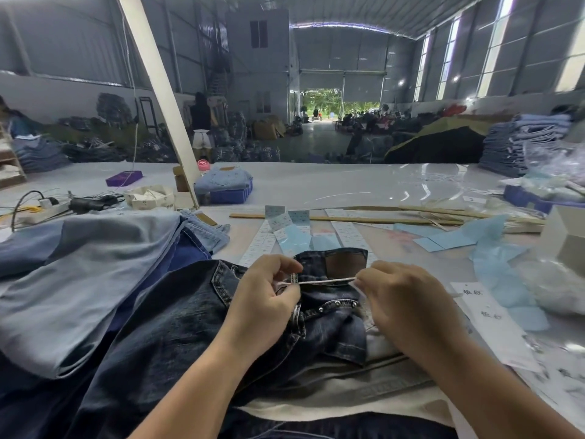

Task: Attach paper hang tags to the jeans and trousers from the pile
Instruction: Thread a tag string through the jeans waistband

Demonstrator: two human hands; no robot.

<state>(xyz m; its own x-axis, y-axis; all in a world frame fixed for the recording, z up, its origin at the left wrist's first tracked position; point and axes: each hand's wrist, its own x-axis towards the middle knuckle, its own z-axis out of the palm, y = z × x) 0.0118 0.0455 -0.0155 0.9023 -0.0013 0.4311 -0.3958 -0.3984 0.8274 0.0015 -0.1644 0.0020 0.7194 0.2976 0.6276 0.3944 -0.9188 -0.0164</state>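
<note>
Dark blue jeans [177,321] lie in front of me with the waistband and its brown leather patch [345,264] facing up. My left hand [266,299] pinches a belt loop and one end of a white string [326,281]. My right hand [402,302] pinches the other end, so the string runs taut between both hands across the waistband. Light blue paper hang tags [294,239] lie just beyond the jeans.
Lighter jeans and trousers [79,267] are piled at my left. White label strips [348,232], wooden sticks [364,219], blue tissue [503,264] and a white sheet [493,327] lie to the right. A blue crate [231,194] and a slanted white post [161,99] stand beyond.
</note>
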